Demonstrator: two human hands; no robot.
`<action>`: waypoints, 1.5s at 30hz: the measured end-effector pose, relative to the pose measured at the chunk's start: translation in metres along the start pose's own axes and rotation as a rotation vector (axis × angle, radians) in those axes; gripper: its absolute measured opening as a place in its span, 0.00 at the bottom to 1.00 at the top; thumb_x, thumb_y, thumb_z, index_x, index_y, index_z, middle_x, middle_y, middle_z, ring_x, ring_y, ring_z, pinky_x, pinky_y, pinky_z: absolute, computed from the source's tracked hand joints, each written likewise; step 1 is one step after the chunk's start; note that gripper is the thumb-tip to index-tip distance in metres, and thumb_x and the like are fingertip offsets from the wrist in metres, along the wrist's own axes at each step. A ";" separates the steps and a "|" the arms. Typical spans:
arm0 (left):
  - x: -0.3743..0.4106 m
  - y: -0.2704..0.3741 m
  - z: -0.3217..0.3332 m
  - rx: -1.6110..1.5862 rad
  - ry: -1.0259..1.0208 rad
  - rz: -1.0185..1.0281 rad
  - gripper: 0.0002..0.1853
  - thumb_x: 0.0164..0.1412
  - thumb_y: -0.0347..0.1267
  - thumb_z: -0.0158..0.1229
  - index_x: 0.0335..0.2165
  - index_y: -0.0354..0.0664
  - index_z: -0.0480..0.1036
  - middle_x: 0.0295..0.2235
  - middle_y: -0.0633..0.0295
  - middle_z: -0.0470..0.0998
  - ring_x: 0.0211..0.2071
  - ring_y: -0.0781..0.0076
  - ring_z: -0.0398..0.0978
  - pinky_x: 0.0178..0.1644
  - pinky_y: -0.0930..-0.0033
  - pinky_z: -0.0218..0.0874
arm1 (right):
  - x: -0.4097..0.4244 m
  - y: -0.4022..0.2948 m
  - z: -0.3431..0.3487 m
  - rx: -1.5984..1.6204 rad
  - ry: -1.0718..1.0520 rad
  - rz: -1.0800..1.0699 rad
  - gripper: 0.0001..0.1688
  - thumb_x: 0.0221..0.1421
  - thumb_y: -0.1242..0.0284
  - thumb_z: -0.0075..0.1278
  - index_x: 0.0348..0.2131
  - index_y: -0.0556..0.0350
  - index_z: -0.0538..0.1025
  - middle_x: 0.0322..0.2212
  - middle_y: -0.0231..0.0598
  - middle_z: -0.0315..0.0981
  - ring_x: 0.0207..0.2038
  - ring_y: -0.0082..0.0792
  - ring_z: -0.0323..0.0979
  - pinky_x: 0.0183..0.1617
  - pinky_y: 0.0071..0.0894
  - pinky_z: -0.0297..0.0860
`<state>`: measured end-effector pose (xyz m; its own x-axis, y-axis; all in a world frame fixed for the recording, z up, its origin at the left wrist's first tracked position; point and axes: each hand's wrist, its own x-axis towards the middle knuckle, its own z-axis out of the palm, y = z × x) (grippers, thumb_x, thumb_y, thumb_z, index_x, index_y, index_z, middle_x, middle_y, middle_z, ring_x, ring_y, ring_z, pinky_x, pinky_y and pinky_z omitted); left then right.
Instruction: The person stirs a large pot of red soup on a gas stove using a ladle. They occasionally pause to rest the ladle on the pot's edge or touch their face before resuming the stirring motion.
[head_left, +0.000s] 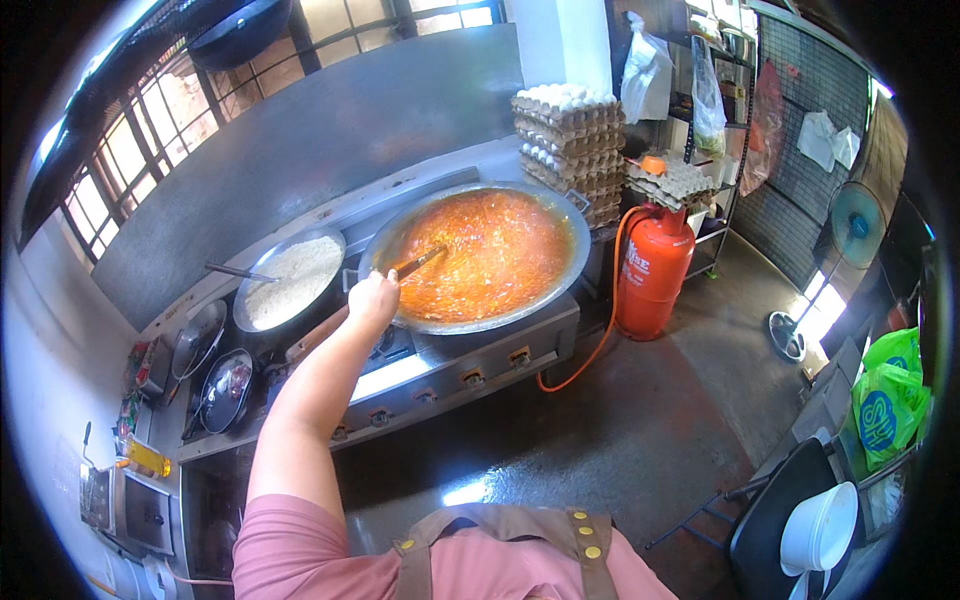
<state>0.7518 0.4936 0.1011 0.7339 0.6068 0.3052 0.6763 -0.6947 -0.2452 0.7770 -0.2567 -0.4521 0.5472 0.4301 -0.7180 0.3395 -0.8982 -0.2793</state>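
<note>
My left hand (374, 300) grips the handle of a long wooden stirring paddle (421, 262). The paddle's far end dips into an orange-red, oily sauce (495, 240) that fills much of a very large metal wok (570, 281). Behind my wrist, the paddle's wooden butt slants down to the left. The wok rests on a steel gas range (450, 382) with several knobs on its front. Left of it, a smaller metal wok (241, 315) holds a white, grainy food (296, 277), with a metal utensil (244, 272) lying across its rim. My right hand is out of view.
Egg trays (574, 142) are stacked high behind the wok's right side. A red gas cylinder (656, 277) with an orange hose (600, 360) stands right of the range. Frying pans (226, 390) sit at the left. A pedestal fan (855, 221) and a white tub (817, 529) are at the right.
</note>
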 end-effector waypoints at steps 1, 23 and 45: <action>0.010 0.009 0.006 -0.018 0.018 0.007 0.19 0.69 0.39 0.40 0.41 0.40 0.75 0.34 0.46 0.78 0.35 0.48 0.79 0.38 0.52 0.71 | -0.002 -0.002 0.000 0.043 0.011 0.029 0.18 0.56 0.61 0.48 0.31 0.57 0.80 0.36 0.46 0.79 0.42 0.49 0.75 0.47 0.46 0.70; -0.074 0.007 -0.116 -0.149 -0.310 0.347 0.20 0.60 0.31 0.52 0.52 0.47 0.70 0.30 0.48 0.78 0.34 0.50 0.78 0.36 0.52 0.69 | 0.026 -0.010 0.013 0.000 0.126 -0.033 0.24 0.60 0.58 0.42 0.40 0.58 0.79 0.45 0.47 0.75 0.51 0.45 0.70 0.56 0.40 0.64; -0.135 -0.047 -0.258 0.134 -0.444 -0.004 0.21 0.56 0.34 0.58 0.50 0.60 0.74 0.39 0.53 0.79 0.42 0.56 0.78 0.47 0.58 0.68 | 0.031 -0.038 0.000 -0.235 0.032 -0.226 0.24 0.59 0.60 0.37 0.36 0.55 0.81 0.44 0.48 0.76 0.50 0.45 0.72 0.55 0.40 0.66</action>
<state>0.6047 0.3442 0.3086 0.6680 0.7360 -0.1100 0.6597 -0.6541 -0.3701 0.7813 -0.2095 -0.4637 0.4603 0.6224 -0.6331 0.6206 -0.7355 -0.2719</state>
